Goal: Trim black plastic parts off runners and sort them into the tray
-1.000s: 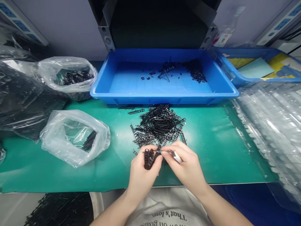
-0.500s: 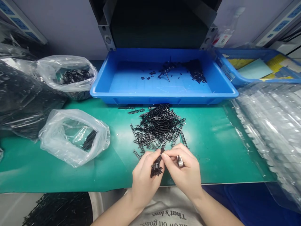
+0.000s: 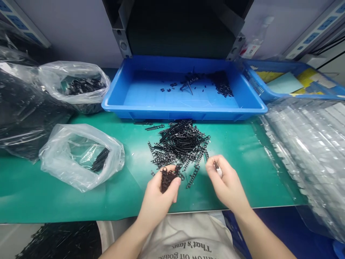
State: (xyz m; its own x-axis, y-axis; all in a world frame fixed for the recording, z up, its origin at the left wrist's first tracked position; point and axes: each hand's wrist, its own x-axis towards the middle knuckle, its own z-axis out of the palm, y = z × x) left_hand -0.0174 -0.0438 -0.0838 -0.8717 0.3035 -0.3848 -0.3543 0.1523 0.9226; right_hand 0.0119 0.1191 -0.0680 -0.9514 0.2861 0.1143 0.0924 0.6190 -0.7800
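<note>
Gathering black strips (image 3: 167, 180), it seems: the left hand (image 3: 157, 198) grasps a bunch of them at the near edge of the pile (image 3: 183, 140); the right hand (image 3: 228, 185), right of the pile, clasps a small white object (image 3: 219, 172); the next move likely calls for picking another

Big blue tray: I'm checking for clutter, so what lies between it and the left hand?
The head view shows a heap of black strips between the tray and the left hand.

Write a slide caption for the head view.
Left grip holding black parts, right grip holding a white object, near a dark pile on a green table.
</note>
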